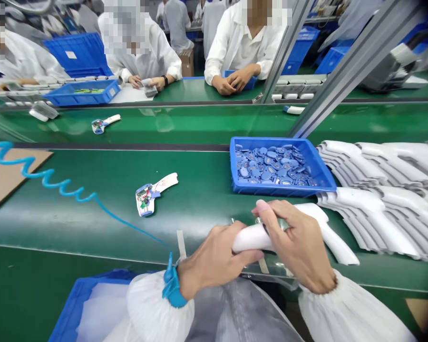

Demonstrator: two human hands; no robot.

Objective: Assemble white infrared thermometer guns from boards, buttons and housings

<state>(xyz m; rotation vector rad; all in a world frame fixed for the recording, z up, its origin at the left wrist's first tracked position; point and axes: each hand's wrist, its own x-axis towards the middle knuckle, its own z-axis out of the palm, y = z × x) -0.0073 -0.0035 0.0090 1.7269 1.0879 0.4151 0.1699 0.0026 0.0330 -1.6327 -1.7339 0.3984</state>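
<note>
Shell [250, 238] at 5 o'clock is held by L hand [216, 256] & R hand [301, 244] & should be kept v. steady.

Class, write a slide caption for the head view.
Left hand holds a white casing, right hand at its end, near a blue tray of parts.

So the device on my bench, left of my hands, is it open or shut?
Open: the device has its electronics showing, with no cover over them.

Left hand [214, 259] curled in grip; right hand [301, 244] just beside, also curled
</note>
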